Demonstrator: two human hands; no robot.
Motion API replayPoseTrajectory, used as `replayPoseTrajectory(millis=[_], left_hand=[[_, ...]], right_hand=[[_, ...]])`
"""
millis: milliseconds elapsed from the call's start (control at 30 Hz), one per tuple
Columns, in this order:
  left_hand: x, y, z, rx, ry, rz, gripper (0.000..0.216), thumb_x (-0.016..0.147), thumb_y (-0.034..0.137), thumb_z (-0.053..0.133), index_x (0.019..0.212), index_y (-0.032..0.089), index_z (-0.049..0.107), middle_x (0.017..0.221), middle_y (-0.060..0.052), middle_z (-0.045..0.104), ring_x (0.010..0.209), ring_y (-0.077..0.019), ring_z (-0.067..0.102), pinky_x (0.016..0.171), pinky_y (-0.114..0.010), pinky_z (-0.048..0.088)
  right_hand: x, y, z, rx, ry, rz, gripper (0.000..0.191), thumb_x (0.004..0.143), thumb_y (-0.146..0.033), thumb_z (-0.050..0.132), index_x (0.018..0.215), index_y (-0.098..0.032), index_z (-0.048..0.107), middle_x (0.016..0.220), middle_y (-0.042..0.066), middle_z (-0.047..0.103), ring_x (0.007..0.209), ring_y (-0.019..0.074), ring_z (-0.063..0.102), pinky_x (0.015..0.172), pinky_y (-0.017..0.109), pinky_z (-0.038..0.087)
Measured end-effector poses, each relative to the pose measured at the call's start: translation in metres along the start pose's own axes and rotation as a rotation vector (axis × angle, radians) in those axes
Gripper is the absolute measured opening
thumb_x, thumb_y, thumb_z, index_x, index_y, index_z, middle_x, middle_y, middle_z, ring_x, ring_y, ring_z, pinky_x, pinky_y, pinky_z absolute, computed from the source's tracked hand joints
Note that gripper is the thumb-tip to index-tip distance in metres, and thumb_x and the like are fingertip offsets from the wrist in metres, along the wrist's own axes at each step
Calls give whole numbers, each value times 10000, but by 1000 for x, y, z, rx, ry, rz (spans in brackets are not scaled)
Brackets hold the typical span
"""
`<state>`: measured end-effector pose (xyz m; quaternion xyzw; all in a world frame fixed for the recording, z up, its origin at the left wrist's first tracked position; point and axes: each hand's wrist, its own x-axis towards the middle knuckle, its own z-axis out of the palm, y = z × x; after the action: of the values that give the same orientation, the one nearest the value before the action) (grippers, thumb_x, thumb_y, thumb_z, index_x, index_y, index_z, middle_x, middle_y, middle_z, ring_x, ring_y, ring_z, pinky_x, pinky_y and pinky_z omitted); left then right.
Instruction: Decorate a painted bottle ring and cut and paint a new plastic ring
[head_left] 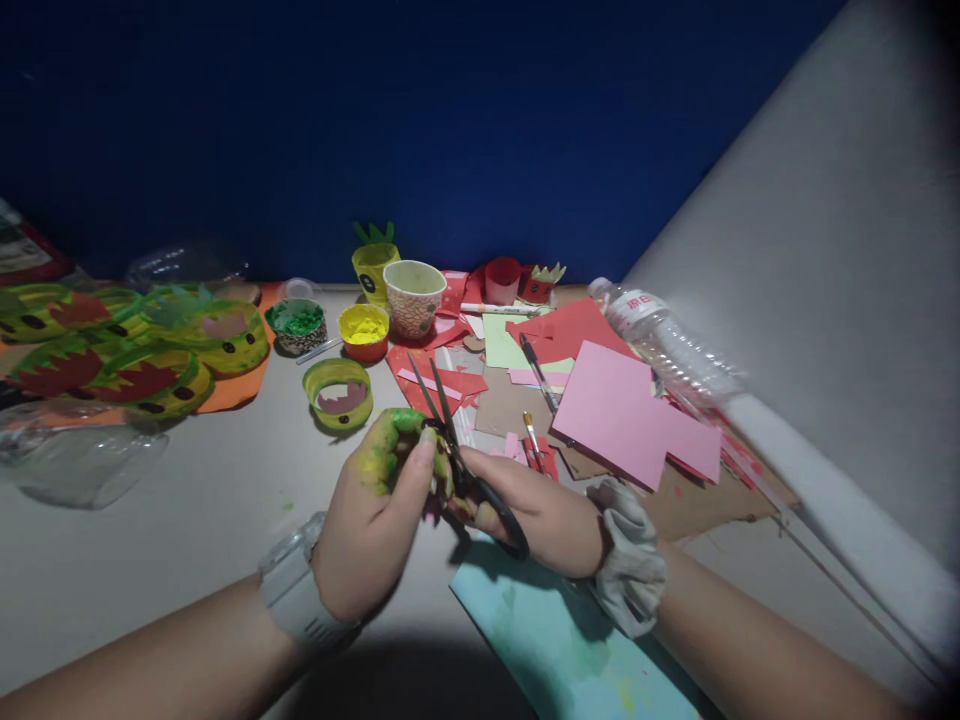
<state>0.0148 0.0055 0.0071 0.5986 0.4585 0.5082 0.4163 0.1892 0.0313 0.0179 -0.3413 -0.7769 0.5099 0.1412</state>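
teal paper (570, 640) lies by scissors (459, 462); bottle label (636, 308) blurred.

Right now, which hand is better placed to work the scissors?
Probably the right hand: it holds the scissors by their black handles, while the paint-smeared left hand sits up by the blades.

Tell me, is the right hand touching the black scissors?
Touching. In the head view the right hand grips the scissors by their black handles.

- A pink sheet (615, 410) is laid over brown cardboard (697, 505).
- A green paint pot (298, 324) is set beside a yellow paint pot (363, 330).
- A plastic bottle (667, 342) is laid flat.
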Motion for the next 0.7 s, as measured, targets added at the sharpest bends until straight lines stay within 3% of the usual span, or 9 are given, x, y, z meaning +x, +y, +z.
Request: replayPoseTrajectory(millis=[200,400,467,567,700], left_hand=[[1,0,1,-10,-7,-3,185,979,298,421,819,222,471,586,76,489,530,-51,492,547,-159,426],[1,1,0,-24,-2,-22,180,977,316,426,831,223,476,575,78,491,521,-49,497,543,-160,429],[1,0,-1,-15,5,-31,190,973,323,436,820,220,480,591,75,494,527,-49,500,547,-166,433],[0,-2,-1,-17,-7,-64,210,966,345,446,809,214,494,647,61,522,540,-55,518,538,-184,444],[0,0,0,-24,-31,-115,224,962,358,444,807,211,511,673,50,531,563,-69,540,546,-203,462]], right_hand=[[0,1,-2,1,-10,-7,356,925,-522,467,938,-167,488,842,39,534,824,186,545,781,331,483],[1,0,-1,38,8,-13,355,915,-527,502,913,-172,499,845,33,555,800,170,540,757,303,471],[1,1,2,71,78,-51,332,910,-502,527,870,-174,500,818,19,556,767,154,530,719,278,455],[-1,3,2,46,302,-51,275,908,-423,547,791,-182,487,716,-15,530,661,122,501,620,241,407],[-4,4,-12,-336,550,180,173,880,-278,548,750,-199,466,638,-29,530,578,128,500,567,248,344]])
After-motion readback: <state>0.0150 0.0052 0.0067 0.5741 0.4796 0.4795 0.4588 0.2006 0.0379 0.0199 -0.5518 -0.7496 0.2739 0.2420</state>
